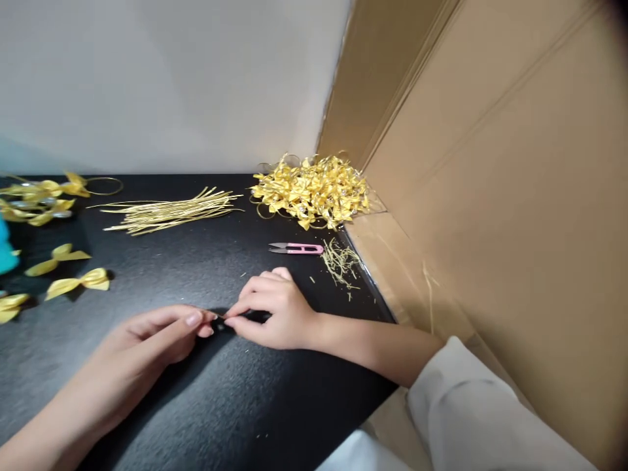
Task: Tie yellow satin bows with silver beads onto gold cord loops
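My left hand (161,337) is closed in a pinch, thumb pressed against the fingertips. Close to it, almost tip to tip, my right hand (275,311) pinches too, its remaining fingers curled above the dark table. Between the two pinches a short, thin bit shows, too small to name. Beyond my right hand lie pink thread snips (297,248), blades pointing left. Beside the snips is a small heap of gold cord clippings (339,263). Farther back, a loose bundle of gold cords (171,212) lies sideways on the table.
A big pile of yellow bows (311,190) with cord loops sits at the back, against the cardboard (490,196) on the right. More yellow bows (81,282) lie on the left, near a turquoise thing (6,248) at the edge. A pale wall (171,85) borders the black table (220,405).
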`<state>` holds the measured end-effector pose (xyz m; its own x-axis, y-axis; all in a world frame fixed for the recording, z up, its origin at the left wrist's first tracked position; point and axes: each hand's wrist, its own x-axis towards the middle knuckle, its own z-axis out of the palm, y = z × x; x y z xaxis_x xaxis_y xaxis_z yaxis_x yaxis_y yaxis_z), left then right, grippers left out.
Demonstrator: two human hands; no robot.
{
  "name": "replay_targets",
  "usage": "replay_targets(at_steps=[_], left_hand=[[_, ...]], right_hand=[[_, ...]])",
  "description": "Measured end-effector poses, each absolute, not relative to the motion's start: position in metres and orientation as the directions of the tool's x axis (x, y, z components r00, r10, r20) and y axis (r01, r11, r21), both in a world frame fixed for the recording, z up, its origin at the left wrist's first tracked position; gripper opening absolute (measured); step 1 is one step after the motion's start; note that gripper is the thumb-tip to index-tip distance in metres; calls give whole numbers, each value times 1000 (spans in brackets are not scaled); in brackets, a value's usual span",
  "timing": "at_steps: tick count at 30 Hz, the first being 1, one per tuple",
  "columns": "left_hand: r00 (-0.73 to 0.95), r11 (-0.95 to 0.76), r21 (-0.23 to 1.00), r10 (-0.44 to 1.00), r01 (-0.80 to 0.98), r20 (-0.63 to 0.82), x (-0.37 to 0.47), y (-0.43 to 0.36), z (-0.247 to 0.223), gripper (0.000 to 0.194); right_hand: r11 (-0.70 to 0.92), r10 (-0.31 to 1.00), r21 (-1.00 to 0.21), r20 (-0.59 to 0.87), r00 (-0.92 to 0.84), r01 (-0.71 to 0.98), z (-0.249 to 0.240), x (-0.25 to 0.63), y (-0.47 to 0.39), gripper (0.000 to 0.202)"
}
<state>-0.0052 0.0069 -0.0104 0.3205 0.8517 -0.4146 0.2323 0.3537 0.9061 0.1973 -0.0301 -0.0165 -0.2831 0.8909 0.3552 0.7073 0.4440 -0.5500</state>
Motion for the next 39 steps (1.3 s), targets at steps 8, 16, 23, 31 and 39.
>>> replay_targets(at_steps=[8,16,23,31,39], left_hand=[[172,520,842,824,147,-539,-4,4,-22,28],[212,511,853,826,109,-522,9,-3,1,26],[253,304,937,906,170,-339,13,-12,3,28],[389,102,963,900,250,-197,11,-13,2,18],[418,196,937,855,288,-307,10,-13,5,22]], right_hand=[[519,839,-418,417,-351,745,-18,194,-32,26],[590,739,-344,595,-317,730,-18,195,-36,20],[581,740,-398,622,-256,710,-13,194,-40,17],[607,721,-384,635,-278,696,-12,193,-41,14],[620,704,-407,666,-245,671,-11,194,-42,15]])
